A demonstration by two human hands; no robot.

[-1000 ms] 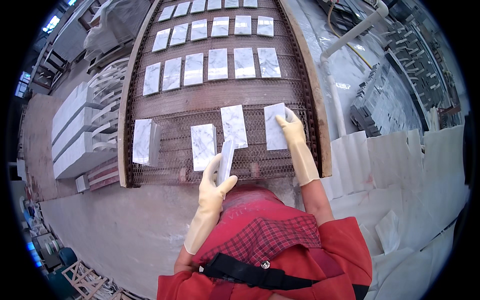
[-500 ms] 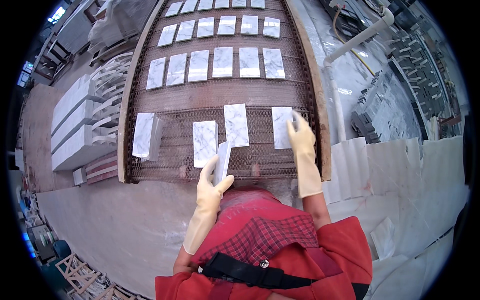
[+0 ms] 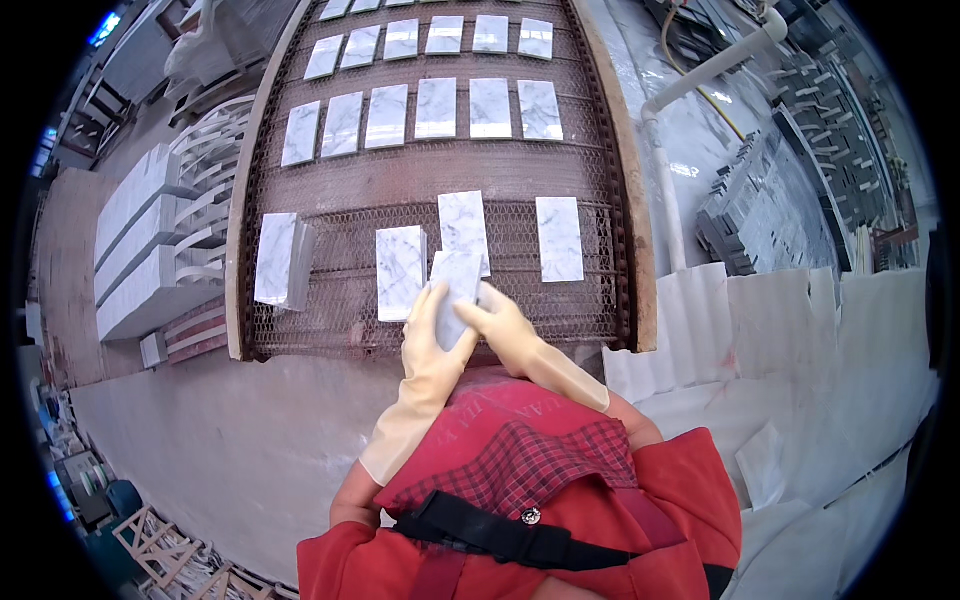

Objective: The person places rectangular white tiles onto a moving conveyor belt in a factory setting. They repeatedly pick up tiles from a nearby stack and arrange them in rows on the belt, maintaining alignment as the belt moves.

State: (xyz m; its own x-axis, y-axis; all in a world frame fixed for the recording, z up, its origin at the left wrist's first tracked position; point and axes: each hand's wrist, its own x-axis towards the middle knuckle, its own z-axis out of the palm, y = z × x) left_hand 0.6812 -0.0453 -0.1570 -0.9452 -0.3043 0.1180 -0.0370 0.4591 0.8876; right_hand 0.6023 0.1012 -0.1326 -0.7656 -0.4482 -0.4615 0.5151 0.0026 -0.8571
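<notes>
Low over the near end of the wire-mesh conveyor belt I hold a white, grey-veined marble tile. My left hand, in a cream rubber glove, grips its left and lower edges. My right hand, gloved alike, closes on its right side with the thumb across the face. Just left of it lies a short stack of tiles. Partly behind the held piece is another tile. Apart at the right lies a single tile, and a taller stack of tiles leans at the left.
Rows of marble tiles cover the belt farther off. Raised side rails border it. Strapped white blocks stand on the left. A pale pipe and white sheeting are to the right.
My right hand has left the single tile at the right and come to the held one. That tile, seen edge-on before, now shows its broad face between both hands.
</notes>
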